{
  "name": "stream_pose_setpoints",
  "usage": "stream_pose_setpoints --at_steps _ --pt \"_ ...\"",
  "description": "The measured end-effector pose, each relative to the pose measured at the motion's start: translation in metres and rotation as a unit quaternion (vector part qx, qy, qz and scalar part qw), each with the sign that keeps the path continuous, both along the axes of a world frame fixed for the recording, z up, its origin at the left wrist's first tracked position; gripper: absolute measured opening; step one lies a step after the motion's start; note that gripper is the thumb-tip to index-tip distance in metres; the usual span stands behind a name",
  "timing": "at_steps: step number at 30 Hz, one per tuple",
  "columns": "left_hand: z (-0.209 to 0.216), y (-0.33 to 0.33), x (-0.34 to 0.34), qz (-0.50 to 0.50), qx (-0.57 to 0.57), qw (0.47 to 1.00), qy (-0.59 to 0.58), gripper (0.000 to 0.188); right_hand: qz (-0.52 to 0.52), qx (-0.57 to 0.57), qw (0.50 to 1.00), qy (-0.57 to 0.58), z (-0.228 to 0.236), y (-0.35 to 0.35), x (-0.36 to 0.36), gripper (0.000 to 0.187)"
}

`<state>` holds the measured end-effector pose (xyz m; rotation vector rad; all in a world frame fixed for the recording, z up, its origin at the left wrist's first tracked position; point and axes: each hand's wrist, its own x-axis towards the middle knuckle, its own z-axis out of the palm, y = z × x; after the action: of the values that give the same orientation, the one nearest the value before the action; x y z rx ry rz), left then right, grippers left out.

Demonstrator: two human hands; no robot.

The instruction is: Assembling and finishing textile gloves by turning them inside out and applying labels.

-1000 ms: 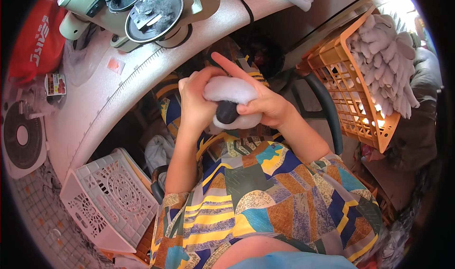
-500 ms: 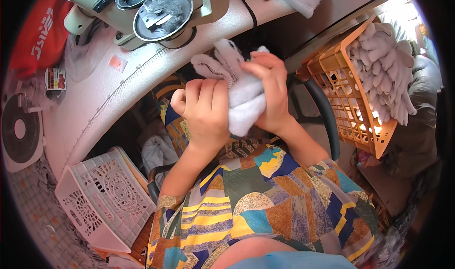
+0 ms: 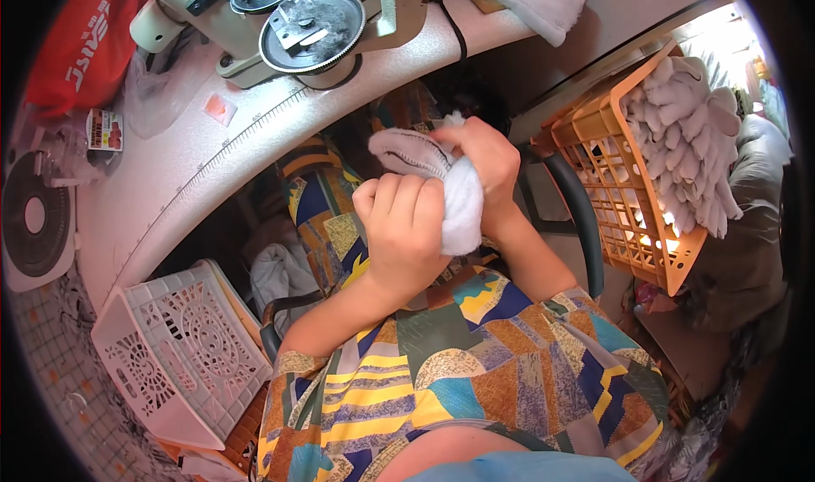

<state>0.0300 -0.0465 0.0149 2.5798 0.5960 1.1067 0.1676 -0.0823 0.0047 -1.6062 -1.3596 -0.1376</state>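
Both my hands grip a white fluffy fabric piece (image 3: 463, 210) above my lap, in front of the table edge. It is bunched and folded, and a dark stitched seam runs along its upper flap; its full shape is hidden. My left hand (image 3: 401, 225) is closed around its left side, knuckles up. On the other side my right hand (image 3: 491, 163) wraps over the upper right part, with the thumb side toward the fold.
A sewing machine with round toothed discs (image 3: 312, 30) stands on the white table (image 3: 191, 146). An orange basket (image 3: 607, 185) at right holds many similar white pieces (image 3: 679, 134). A white plastic basket (image 3: 191, 346) sits lower left. More white fabric (image 3: 535, 2) lies at the table's back.
My hands and the fabric piece have moved slightly right and down. The piece is more tightly folded, with less of its upper flaps sticking out. The view has shifted a little.
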Motion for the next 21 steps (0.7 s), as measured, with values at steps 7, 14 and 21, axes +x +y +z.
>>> stream_pose_setpoints --at_steps 7,14,21 --pt "0.006 -0.001 0.001 -0.031 -0.018 0.999 -0.015 0.036 0.076 0.155 0.984 -0.051 -0.001 0.013 0.009 0.026" --pt "0.006 0.003 0.007 0.001 0.028 1.000 0.010 0.031 0.038 0.112 0.989 -0.087 -0.005 0.002 0.017 0.022" --pt "-0.004 0.035 0.010 0.102 0.104 0.989 0.001 0.029 0.093 0.117 0.988 0.026 0.002 0.012 0.004 0.023"
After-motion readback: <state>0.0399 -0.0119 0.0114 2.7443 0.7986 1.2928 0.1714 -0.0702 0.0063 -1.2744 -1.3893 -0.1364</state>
